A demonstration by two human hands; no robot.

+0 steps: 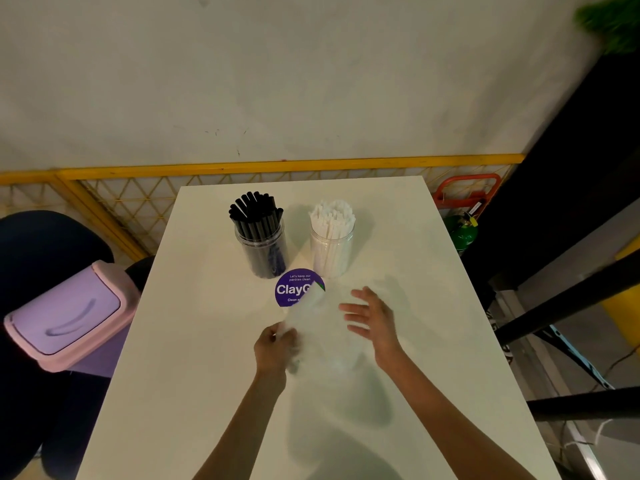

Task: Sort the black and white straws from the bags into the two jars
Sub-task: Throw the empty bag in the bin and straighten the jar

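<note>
Over the white bench [194, 358], just this side of the purple round sticker [292, 289]: gripping a crumpled clear bag [318, 327] with the left hand [273, 351], fingers curled round its near-left edge. Holding the right hand [374, 320] wide on the bag's far-right side, fingers straight and spread, palm turned toward the plastic. Touching it or just apart? Cannot tell through the blur. Bag's far corner lying over the sticker's near-right edge. Bag's contents too blurred to make out.

Level with the sticker and well to its left, off the bench edge: a pink-and-lilac swing-lid bin [65, 317].

Just beyond the sticker, standing upright side by side with a small gap between: the black-straw jar [263, 254] beyond-left, packed with black straws [254, 211]; the white-straw jar [330, 254] beyond-right, packed with white straws [332, 213].

Far beyond the sticker, past the bench end: a yellow rail [277, 166] running along the wall. Beyond-right of it, a red frame [464, 192] and a green cylinder [460, 232].
</note>
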